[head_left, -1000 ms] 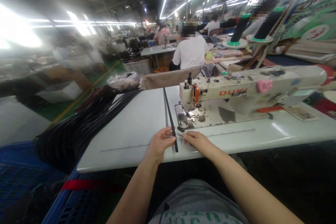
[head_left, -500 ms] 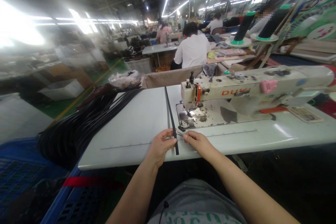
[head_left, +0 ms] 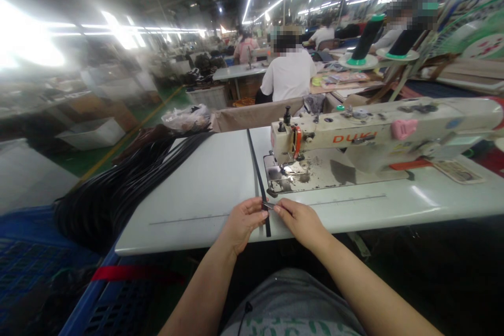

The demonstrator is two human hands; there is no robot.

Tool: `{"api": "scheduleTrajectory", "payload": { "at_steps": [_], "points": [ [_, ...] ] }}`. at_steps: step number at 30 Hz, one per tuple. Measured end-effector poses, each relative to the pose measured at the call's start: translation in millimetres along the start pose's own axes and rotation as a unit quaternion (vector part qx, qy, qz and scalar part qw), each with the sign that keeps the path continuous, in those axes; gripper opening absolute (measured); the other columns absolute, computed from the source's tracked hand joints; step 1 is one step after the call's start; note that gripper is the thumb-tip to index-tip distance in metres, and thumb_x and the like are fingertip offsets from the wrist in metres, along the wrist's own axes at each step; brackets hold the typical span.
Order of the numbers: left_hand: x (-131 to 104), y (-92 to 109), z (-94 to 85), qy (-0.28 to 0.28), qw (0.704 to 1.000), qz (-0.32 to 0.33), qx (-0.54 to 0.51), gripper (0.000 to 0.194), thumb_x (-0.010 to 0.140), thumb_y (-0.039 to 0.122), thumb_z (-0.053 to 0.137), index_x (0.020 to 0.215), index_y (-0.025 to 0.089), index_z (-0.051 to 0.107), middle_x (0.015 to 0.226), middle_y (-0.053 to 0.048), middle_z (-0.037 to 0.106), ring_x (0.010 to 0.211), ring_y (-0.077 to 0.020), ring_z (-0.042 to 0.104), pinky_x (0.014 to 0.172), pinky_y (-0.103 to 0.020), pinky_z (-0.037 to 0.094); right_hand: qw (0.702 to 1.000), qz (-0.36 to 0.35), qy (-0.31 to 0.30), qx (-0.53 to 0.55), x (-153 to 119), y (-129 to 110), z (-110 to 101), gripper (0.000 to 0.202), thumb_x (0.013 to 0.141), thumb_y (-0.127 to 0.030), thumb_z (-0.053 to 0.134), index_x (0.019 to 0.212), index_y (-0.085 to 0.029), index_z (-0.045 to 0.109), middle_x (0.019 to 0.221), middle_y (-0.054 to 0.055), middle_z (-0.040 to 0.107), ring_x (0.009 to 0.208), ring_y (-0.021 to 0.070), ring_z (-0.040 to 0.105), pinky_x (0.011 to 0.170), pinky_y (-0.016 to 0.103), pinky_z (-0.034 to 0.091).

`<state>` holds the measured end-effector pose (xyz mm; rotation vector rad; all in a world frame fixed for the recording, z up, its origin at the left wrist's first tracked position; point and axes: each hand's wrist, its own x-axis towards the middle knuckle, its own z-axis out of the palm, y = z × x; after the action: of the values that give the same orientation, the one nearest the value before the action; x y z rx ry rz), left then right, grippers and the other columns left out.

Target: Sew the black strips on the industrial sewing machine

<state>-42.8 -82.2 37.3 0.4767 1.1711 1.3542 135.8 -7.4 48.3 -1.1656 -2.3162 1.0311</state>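
A narrow black strip (head_left: 258, 173) lies lengthwise over the white sewing table (head_left: 197, 184), its near end by the table's front edge. My left hand (head_left: 246, 220) pinches this strip near that end, thumb and fingers closed on it. From the right, my right hand (head_left: 297, 218) is closed on a small pointed metal tool, perhaps thread snips (head_left: 269, 205). The tool's tip touches or overlaps the strip just above my left thumb; its exact contact is too small to tell. Right behind my hands stands the sewing machine (head_left: 326, 136).
Many long black strips (head_left: 129, 184) drape off the table's left side beside a blue plastic crate (head_left: 98, 294). A ruler scale (head_left: 189, 219) runs along the tabletop. Black thread cones (head_left: 366, 42) stand at right. A person in a white shirt (head_left: 289, 76) sits ahead.
The metal tool in my right hand has moved left onto the strip. The strip's near end has shifted slightly toward me, and both hands sit a little lower.
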Motion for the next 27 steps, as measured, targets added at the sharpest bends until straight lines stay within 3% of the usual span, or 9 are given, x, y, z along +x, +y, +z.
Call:
{"api": "scheduleTrajectory", "payload": {
  "at_steps": [4,8,12,14,19,27],
  "points": [
    [-2.6,0.5,-1.1,-0.014,1.0,-0.009,-0.004,0.052,0.058,0.029,0.098,0.103,0.016,0.076,0.097,-0.009,0.074,0.083,-0.0166,0.068,0.079,-0.029,0.051,0.993,0.008,0.019,0.12,5.9,12.2,0.9,0.044,0.097,-0.058,0.044,0.074,-0.023,0.058,0.071,-0.001,0.06,0.073,0.0183,0.058,0.071,0.029,0.044],
    [-6.7,0.3,-0.5,-0.03,0.997,-0.051,-0.048,0.058,0.066,0.032,0.095,0.116,0.022,0.069,0.086,-0.003,0.069,0.072,-0.0143,0.067,0.069,-0.026,0.053,0.985,0.016,0.036,0.168,6.7,13.1,4.2,0.037,0.09,-0.058,0.058,0.082,-0.022,0.065,0.074,-0.001,0.064,0.075,0.0186,0.06,0.072,0.03,0.047],
    [-9.3,-2.7,2.8,-0.051,0.99,-0.071,-0.107,0.056,0.07,0.026,0.093,0.119,0.023,0.067,0.081,0.001,0.063,0.063,-0.0072,0.059,0.058,-0.017,0.047,0.966,0.02,0.023,0.257,6.1,3.0,10.2,0.034,0.081,-0.046,0.069,0.102,-0.021,0.074,0.103,0.005,0.077,0.1,0.0245,0.069,0.093,0.036,0.051],
    [-9.3,-4.5,4.2,-0.064,0.986,-0.081,-0.135,0.054,0.071,0.023,0.092,0.119,0.022,0.068,0.081,0.0,0.062,0.06,-0.0047,0.054,0.053,-0.013,0.042,0.958,0.024,0.019,0.284,6.8,-1.6,12.6,0.036,0.079,-0.044,0.069,0.105,-0.02,0.077,0.108,0.007,0.078,0.105,0.0259,0.069,0.097,0.037,0.05],
    [-8.7,-6.5,7.7,-0.103,0.974,-0.098,-0.175,0.048,0.074,0.018,0.09,0.117,0.019,0.071,0.08,0.001,0.058,0.055,-0.0006,0.043,0.048,-0.009,0.032,0.963,0.046,0.039,0.264,7.7,-5.7,15.0,0.029,0.078,-0.041,0.068,0.093,-0.019,0.079,0.088,0.004,0.078,0.087,0.0235,0.07,0.083,0.034,0.053],
    [-9.5,-9.8,13.1,-0.104,0.979,-0.094,-0.146,0.038,0.071,0.026,0.093,0.1,0.012,0.072,0.076,0.001,0.052,0.054,0.0001,0.035,0.048,-0.011,0.025,0.986,0.02,0.047,0.157,-1.6,-9.7,10.5,0.023,0.088,-0.033,0.059,0.093,-0.025,0.08,0.089,0.002,0.079,0.084,0.0209,0.071,0.076,0.029,0.049]
  ]
}}
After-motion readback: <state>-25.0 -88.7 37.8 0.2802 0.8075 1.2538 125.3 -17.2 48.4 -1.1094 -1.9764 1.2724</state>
